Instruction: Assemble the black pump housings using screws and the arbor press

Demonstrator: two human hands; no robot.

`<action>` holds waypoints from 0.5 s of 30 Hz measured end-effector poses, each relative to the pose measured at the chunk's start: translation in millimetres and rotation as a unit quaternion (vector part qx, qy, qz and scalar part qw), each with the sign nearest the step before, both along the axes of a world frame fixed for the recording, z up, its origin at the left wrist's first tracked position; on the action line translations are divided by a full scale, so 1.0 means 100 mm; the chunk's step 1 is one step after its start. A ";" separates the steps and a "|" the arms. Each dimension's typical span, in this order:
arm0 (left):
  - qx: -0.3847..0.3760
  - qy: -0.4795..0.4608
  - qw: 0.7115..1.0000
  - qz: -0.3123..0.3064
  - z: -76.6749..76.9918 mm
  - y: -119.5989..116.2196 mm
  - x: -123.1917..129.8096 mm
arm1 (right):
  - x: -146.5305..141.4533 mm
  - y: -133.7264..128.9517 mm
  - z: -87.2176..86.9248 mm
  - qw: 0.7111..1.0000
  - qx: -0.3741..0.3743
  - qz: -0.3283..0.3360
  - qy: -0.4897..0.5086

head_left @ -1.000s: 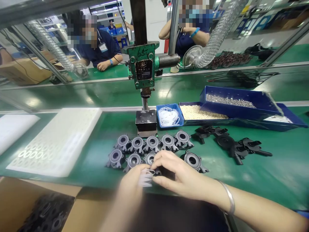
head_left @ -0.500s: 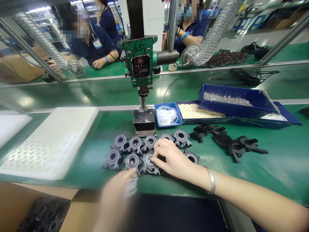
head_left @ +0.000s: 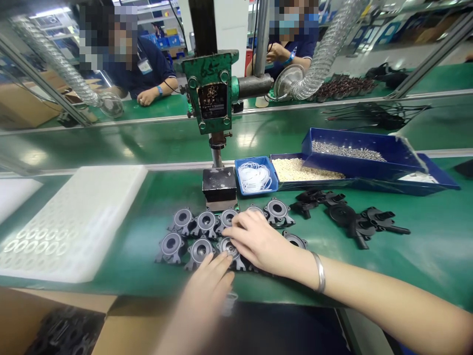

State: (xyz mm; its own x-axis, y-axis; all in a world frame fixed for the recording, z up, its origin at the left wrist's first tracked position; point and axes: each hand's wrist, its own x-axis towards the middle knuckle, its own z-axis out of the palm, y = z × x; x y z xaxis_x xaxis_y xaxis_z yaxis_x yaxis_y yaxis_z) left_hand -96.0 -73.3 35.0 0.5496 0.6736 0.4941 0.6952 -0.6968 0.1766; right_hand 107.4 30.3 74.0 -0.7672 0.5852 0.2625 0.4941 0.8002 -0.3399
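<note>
The room behind is a workshop with shelving and blue bins, seen past metal frame bars. Two people in navy shirts, one at left (head_left: 151, 69) and one at right (head_left: 308, 39), are at a further green surface, where dark reddish parts (head_left: 343, 88) lie heaped.

The green workbench (head_left: 421, 212) spans the view, smooth and shiny, with blurred light reflections. An arbor press (head_left: 212, 93), its green head marked "65", rises at the middle above a black block (head_left: 219, 183). Two ribbed silver ducts, the left one (head_left: 55, 61) and the right one (head_left: 328, 49), slant down on either side of it.

On the left lies a thick white slab (head_left: 107, 209) with rows of ring shapes near its lower left corner. A cardboard box (head_left: 129, 328) sits below the bench's near edge, dark parts inside.

Right of the block are a small blue tray (head_left: 258, 192) of white rings, a long blue tray (head_left: 320, 186) of cream pieces and, resting over it, a navy bin (head_left: 332, 165) of metal screws. Black ported fittings (head_left: 364, 224) lie in front.

Black round housings (head_left: 170, 244) stand in two rows before the press. The right hand (head_left: 254, 239), a silver bangle (head_left: 320, 272) at its wrist, bends its fingers close together over the front-row housing (head_left: 228, 246); whether they pinch anything cannot be told. The left hand (head_left: 210, 281) extends its fingers side by side, tips at that housing's near edge. Blurred white rings (head_left: 229, 301) show just below this hand; their hold is unclear.
</note>
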 end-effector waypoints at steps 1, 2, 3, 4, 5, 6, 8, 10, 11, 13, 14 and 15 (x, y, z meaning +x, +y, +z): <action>0.002 0.002 1.000 0.000 0.01 0.00 -0.01 | 0.02 -0.01 0.00 1.000 0.011 0.024 -0.013; 0.006 0.006 1.000 0.000 0.02 0.00 -0.01 | 0.03 -0.01 -0.01 0.998 0.022 0.045 -0.028; 0.009 0.012 1.000 0.001 0.03 0.00 -0.01 | 0.04 -0.01 -0.01 0.997 0.033 0.058 -0.044; 0.006 0.020 1.000 0.004 0.06 0.01 0.00 | 0.04 -0.01 -0.01 0.996 0.041 0.060 -0.058; -0.001 0.030 1.000 0.007 0.08 0.01 0.01 | 0.05 -0.01 0.00 0.995 0.048 0.057 -0.070; -0.012 0.040 0.999 0.009 0.10 0.01 0.02 | 0.05 0.00 0.01 0.994 0.054 0.052 -0.078; -0.033 0.056 0.998 0.012 0.15 0.02 0.04 | 0.08 0.01 0.05 0.993 0.063 0.042 -0.092; -0.045 0.064 0.997 0.013 0.18 0.02 0.06 | 0.13 0.00 0.08 0.991 0.065 0.036 -0.107; -0.049 0.069 0.996 0.014 0.19 0.02 0.06 | 0.16 -0.01 0.09 0.991 0.064 0.034 -0.112; -0.056 0.079 0.995 0.016 0.19 0.01 0.06 | 0.22 -0.07 0.10 0.991 0.058 0.033 -0.114; -0.057 0.083 0.995 0.017 0.19 0.01 0.06 | 0.25 -0.11 0.10 0.992 0.054 0.036 -0.110; -0.054 0.085 0.995 0.018 0.18 0.00 0.06 | 0.27 -0.15 0.09 0.992 0.050 0.040 -0.105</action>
